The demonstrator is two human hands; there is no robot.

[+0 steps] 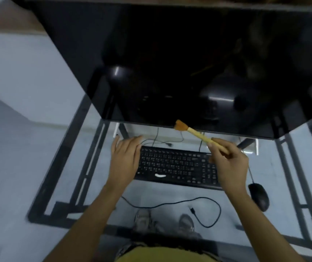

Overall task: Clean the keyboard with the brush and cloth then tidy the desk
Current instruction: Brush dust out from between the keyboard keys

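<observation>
A black keyboard (176,166) lies on a glass desk (60,152), under a large dark monitor. My left hand (125,157) rests flat with straight fingers on the keyboard's left end. My right hand (228,163) grips the pale wooden handle of a brush (194,132) above the keyboard's right part. The brush's orange bristles point up and left, in the air near the monitor's lower edge. A small white mark shows on the keyboard's space bar. No cloth is in view.
A dark monitor (170,63) fills the upper view. A black mouse (260,195) sits right of the keyboard. A loose black cable (189,202) curls across the glass in front of the keyboard. Shoes and floor show through the glass.
</observation>
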